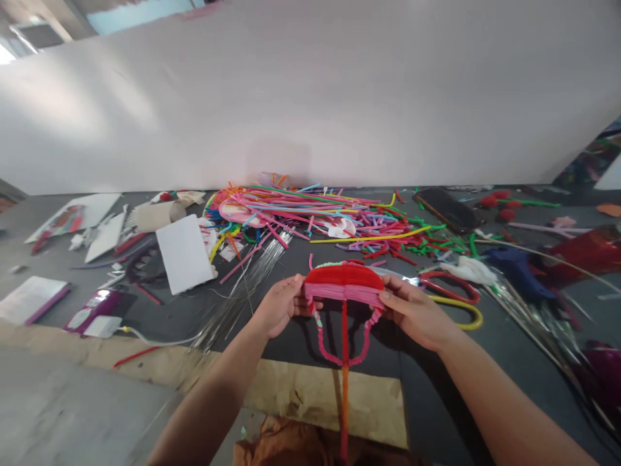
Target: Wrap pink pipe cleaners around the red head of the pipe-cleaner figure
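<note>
Between my two hands is a pipe-cleaner craft piece point(344, 283), with a red and pink half-round top. A twisted pink loop hangs beneath it, and a long red and orange stem runs down toward my lap. My left hand point(284, 304) pinches the top's left end between thumb and fingers. At the right end, my right hand point(412, 310) grips it with the thumb in front. The piece is held above the dark table point(291, 349). Just behind my right hand lie scissors point(453, 288) with red and yellow handles, partly covered.
A heap of colourful pipe cleaners point(310, 213) lies at the back against a white panel point(310, 97). Thin wires point(228, 304), a white card point(184, 254) and a purple bottle point(94, 309) are on the left. To the right are a phone point(449, 209) and a blue glue gun point(519, 268).
</note>
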Available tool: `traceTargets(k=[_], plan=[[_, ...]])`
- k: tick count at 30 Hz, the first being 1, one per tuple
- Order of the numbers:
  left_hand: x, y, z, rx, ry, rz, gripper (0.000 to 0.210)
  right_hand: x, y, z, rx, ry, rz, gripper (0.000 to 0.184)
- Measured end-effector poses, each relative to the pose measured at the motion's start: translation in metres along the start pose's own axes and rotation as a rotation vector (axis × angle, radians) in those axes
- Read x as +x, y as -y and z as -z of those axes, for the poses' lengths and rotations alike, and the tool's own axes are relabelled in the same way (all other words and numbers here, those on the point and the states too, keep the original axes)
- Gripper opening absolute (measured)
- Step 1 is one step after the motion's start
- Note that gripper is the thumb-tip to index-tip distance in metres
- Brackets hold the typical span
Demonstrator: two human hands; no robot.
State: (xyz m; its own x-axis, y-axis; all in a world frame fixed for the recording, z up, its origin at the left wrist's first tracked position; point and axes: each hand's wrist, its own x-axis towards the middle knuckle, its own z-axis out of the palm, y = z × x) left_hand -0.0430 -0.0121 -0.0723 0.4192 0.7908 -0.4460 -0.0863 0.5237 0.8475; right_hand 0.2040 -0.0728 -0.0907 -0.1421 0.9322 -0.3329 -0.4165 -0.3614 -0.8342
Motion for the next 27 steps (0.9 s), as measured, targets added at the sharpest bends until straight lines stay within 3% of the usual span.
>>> traceTargets(k=[5, 13, 20, 23, 27], plan=[[-0.003, 0.002, 0.002, 0.057, 0.03, -0.018, 0.033, 0.001, -0.002, 0.002, -0.015, -0.012, -0.029, 0.027], [-0.002, 0.006, 0.0, 0.021, -0.028, -0.068, 0.033, 0.004, -0.007, 0.005, -0.078, -0.041, 0.014, 0.028], [-0.001, 0.004, 0.001, -0.022, 0.09, -0.045, 0.033, 0.005, -0.007, 0.006, -0.172, -0.027, 0.081, 0.033], [0.0, 0.006, 0.003, 0.04, 0.035, -0.065, 0.035, 0.003, 0.0, 0.008, -0.573, -0.07, 0.184, 0.027], [0.001, 0.007, 0.009, 0.065, -0.012, -0.069, 0.033, -0.006, 0.015, 0.014, -1.341, -0.273, 0.445, 0.025]])
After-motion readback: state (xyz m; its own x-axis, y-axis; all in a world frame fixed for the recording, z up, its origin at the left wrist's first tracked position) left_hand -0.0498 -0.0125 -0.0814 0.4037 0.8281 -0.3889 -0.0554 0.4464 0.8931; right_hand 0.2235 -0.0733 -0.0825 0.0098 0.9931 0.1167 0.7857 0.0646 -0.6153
